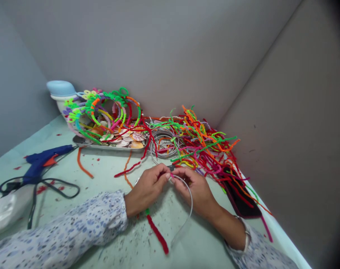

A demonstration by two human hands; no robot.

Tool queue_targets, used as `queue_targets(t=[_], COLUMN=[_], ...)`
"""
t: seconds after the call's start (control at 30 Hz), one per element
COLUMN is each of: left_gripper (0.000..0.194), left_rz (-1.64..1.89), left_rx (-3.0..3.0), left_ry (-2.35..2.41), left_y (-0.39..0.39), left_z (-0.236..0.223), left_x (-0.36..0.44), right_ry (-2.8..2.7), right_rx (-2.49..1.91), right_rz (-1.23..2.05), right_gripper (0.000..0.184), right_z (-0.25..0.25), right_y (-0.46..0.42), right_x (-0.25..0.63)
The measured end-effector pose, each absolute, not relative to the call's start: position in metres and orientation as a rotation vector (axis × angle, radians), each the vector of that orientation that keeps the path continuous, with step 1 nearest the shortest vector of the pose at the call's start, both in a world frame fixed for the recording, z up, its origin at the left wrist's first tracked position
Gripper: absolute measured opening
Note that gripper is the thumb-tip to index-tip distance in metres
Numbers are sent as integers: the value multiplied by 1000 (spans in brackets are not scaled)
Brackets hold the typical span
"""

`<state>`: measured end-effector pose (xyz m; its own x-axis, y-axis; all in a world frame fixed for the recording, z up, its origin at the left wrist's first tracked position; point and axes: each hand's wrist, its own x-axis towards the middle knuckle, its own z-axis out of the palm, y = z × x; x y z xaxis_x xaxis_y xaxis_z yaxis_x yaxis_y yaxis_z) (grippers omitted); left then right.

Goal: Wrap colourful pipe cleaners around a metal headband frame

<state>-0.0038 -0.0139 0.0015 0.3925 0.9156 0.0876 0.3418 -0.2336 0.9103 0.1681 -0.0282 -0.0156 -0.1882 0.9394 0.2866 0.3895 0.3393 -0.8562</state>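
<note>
**Patterned sleeves, and a pale band held at its fuzzy pink tip**

Left sleeve (74, 224) and right sleeve (259, 246), gathered light cloth with blue flecks, come in from the bottom edge. Between the forearms a red stem (158, 233), plush and straight, slants from the left wrist toward the camera; its upper end is green. At the left edge sits a crumpled, whitish plastic bag (9, 211).

Further in, the left hand (149, 186) and right hand (196, 188) meet just above the cloth (108, 201), thumbs and fingers pressed together on the band (191, 201). It is slim, smooth and greyish white; a bit of pink fuzz (172, 175) shows at the pinch. From there its length bows out to the right, then curls back toward the camera, the free end pointing down and leftward.

To the left lies a blue plastic glue gun (42, 158), nose to the right, its dark cord looped. On the right, a flat black phone (239, 194) is partly covered by fuzzy stems.

Behind the hands stand a shallow metal tray (118, 148) of ridged shells (125, 141), a springy wire coil (168, 149) and a tangled, many-coloured heap (203, 149). Plush hoops (121, 101) cluster over the tray, before a white jug with a rounded blue lid (60, 89). Beyond rises a plain grey wall (170, 52).
</note>
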Motion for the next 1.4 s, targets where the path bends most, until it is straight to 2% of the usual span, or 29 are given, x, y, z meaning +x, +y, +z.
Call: queue_targets(t=[0.4,0.8,1.07,1.4], left_gripper=[16,14,15,19], left_rz=[779,706,673,649], left_rx=[1775,1710,1639,1562], left_ry=[1028,942,918,870], left_y=[-10,-9,-9,-6], left_z=[-5,1,2,-6], left_x=[-6,-9,-8,-8], right_ry=[-2156,-2164,-2157,-2311], right_rx=[-1134,-1105,-1150,-980], right_rz=[277,343,535,286], right_gripper=[14,8,8,5], right_z=[-6,-4,-1,-1], right_y=[-24,-21,-20,-17], right_x=[177,181,183,187])
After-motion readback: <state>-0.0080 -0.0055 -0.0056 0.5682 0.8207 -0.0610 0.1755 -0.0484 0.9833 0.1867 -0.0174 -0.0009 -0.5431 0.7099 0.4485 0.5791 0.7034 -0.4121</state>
